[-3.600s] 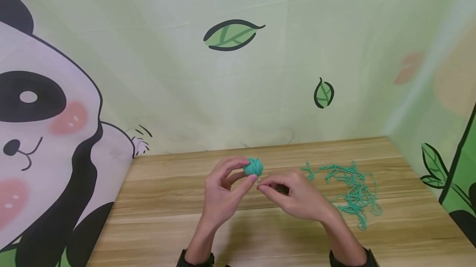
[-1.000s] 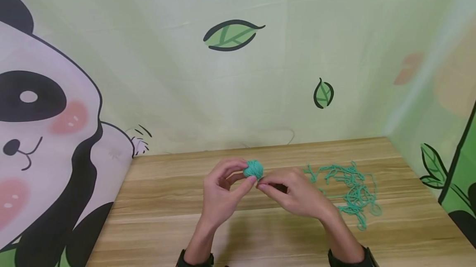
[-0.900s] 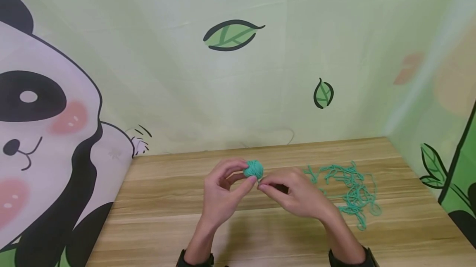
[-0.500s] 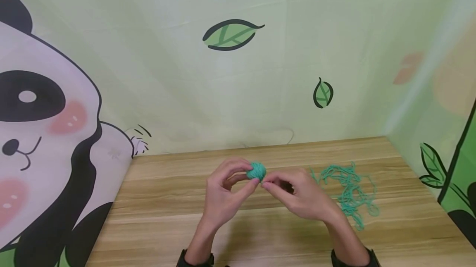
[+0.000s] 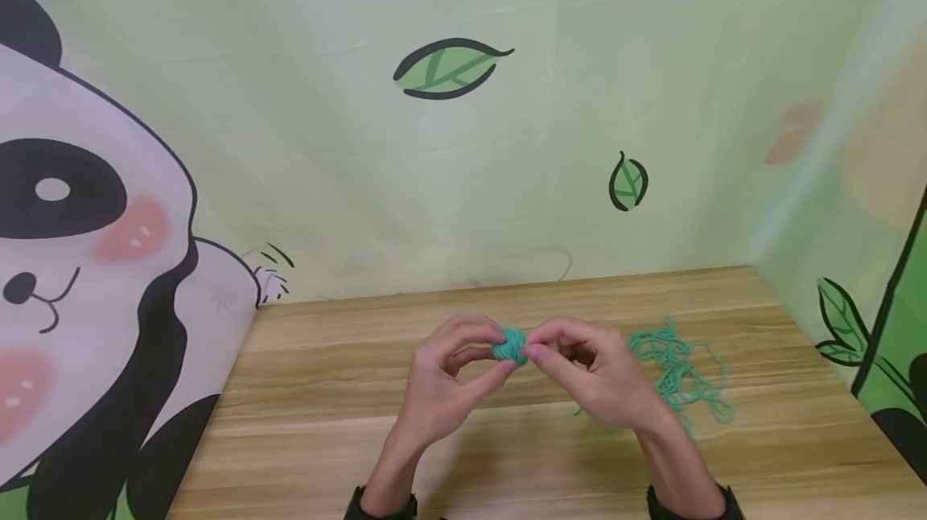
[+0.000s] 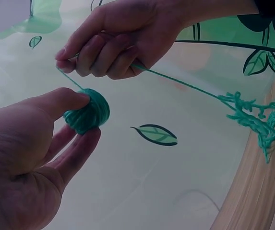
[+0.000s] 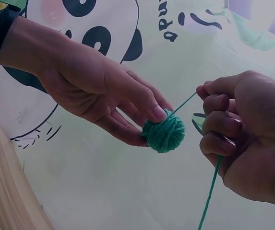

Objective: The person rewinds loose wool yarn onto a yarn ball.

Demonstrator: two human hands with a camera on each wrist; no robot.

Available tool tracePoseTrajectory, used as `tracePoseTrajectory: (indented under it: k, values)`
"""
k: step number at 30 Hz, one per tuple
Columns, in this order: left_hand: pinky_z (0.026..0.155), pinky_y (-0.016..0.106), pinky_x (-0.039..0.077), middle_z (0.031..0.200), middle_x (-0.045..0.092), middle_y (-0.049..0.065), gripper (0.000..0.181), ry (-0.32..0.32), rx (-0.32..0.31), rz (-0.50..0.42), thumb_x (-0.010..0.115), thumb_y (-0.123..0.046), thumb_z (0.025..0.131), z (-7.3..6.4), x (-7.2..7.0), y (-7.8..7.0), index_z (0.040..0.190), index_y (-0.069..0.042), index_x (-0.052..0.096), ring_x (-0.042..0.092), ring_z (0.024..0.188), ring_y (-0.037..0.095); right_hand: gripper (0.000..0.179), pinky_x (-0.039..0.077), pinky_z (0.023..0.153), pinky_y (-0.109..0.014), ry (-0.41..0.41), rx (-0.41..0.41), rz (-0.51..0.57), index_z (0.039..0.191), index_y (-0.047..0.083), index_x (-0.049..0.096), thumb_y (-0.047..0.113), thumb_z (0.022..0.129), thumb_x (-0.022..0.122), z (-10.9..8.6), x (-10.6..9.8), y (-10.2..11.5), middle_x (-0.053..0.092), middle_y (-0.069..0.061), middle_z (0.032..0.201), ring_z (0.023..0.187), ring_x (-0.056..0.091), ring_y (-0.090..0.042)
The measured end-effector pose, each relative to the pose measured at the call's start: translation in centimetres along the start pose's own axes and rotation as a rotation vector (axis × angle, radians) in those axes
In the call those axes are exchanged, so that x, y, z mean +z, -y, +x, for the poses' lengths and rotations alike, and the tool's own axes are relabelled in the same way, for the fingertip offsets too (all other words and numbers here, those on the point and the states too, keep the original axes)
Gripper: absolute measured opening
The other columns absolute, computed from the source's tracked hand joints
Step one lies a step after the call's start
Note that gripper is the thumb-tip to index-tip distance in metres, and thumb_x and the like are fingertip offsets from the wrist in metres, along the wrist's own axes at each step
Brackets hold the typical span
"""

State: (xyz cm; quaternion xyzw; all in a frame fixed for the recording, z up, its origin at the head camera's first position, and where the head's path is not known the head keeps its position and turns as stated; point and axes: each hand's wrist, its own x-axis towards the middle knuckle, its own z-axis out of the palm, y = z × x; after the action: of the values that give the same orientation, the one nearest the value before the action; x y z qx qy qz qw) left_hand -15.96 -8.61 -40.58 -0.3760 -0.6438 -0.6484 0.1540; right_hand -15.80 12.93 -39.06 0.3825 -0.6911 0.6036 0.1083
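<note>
My left hand [image 5: 445, 387] holds a small teal ball of yarn [image 5: 510, 346] between thumb and fingers, above the table. Just right of it, my right hand [image 5: 601, 375] pinches the yarn strand [image 7: 185, 103] between thumb and forefinger. In the right wrist view the strand runs taut from the ball to the fingertips, and its tail leaves below the curled fingers. The left wrist view shows that tail stretching toward a loose tangle of yarn [image 6: 252, 117]. In the head view, part of this tangle is hidden behind my right hand.
The wooden table [image 5: 319, 391] carries the loose yarn on its right side. Behind it hangs a pale green backdrop [image 5: 348, 166] with printed leaves and a panda [image 5: 94, 262] at the left.
Both hands and the ball have shifted a little to the right. The loose yarn pile has been drawn in, with its left strands no longer spread beside my right hand.
</note>
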Motion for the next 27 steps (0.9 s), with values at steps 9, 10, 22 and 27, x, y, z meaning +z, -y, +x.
tracePoseTrajectory:
  k: [9, 10, 22, 27]
  values:
    - [0.082, 0.047, 0.065, 0.110, 0.062, 0.027, 0.028, 0.100, -0.017, -0.078, 0.074, 0.022, 0.082, -0.3, 0.0, 0.1, 0.107, 0.012, 0.066, 0.065, 0.104, 0.030, 0.018, 0.033, 0.037, -0.023, -0.097, 0.046, -0.088, 0.100, 0.001, 0.072, -0.014, 0.094, 0.064, 0.2, -0.1, -0.6, 0.052, -0.001, 0.058, 0.050, 0.043, -0.007]
    - [0.082, 0.047, 0.065, 0.110, 0.062, 0.027, 0.028, 0.109, -0.018, -0.084, 0.074, 0.021, 0.082, -0.3, 0.0, 0.1, 0.107, 0.012, 0.066, 0.065, 0.104, 0.029, 0.017, 0.033, 0.038, -0.021, -0.099, 0.048, -0.102, 0.100, 0.002, 0.072, -0.013, 0.094, 0.065, 0.2, -0.1, -0.8, 0.053, -0.001, 0.059, 0.050, 0.043, -0.007]
    - [0.081, 0.050, 0.064, 0.109, 0.059, 0.031, 0.032, 0.128, 0.005, -0.169, 0.071, 0.027, 0.079, -0.4, 0.0, 0.0, 0.108, 0.015, 0.062, 0.065, 0.105, 0.027, 0.010, 0.033, 0.044, -0.014, -0.084, 0.175, -0.154, 0.102, 0.003, 0.074, -0.002, 0.098, 0.067, 0.5, 0.1, -2.6, 0.068, -0.001, 0.073, 0.052, 0.044, -0.008]
    - [0.080, 0.050, 0.064, 0.109, 0.060, 0.031, 0.035, 0.089, 0.037, -0.172, 0.072, 0.029, 0.076, -0.7, -0.2, 1.1, 0.107, 0.015, 0.062, 0.065, 0.105, 0.028, 0.010, 0.035, 0.046, -0.013, -0.049, 0.219, -0.156, 0.102, 0.003, 0.075, -0.001, 0.099, 0.065, 0.6, 0.2, -3.2, 0.070, -0.001, 0.077, 0.054, 0.047, -0.008]
